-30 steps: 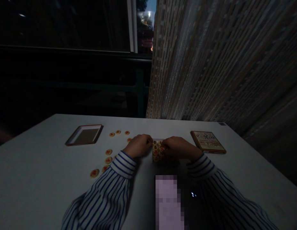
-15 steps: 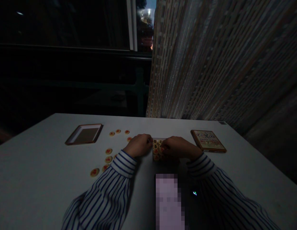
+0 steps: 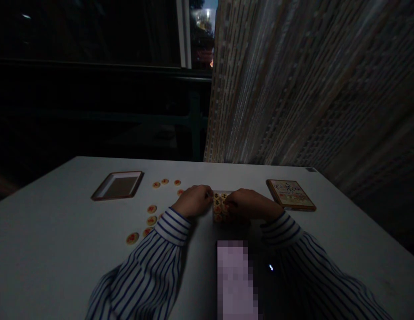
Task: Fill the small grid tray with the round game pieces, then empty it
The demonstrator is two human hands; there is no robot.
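Round xiangqi pieces [image 3: 217, 210] with red and dark characters lie in rows in a small box [image 3: 222, 192] in front of me. My left hand [image 3: 194, 200] is closed at the box's left side, thumb and fingers pinched at its edge. My right hand [image 3: 248, 204] reaches over the box from the right, its fingers closed on a piece among the others; the hand hides the box's right part. Several loose xiangqi pieces [image 3: 151, 209] with red characters lie on the table left of my left hand, some partly behind my sleeve.
On the white table [image 3: 53, 231], an open shallow tray [image 3: 118, 189] lies at the far left. A flat box lid [image 3: 290, 194] with a printed picture lies at the right. A phone-like, blurred-out screen [image 3: 235, 280] lies nearest me. A curtain [image 3: 276, 80] hangs behind the table.
Both hands stay nearly where they were at the box; the right fingers have shifted very slightly over the pieces. The view has tilted a little.
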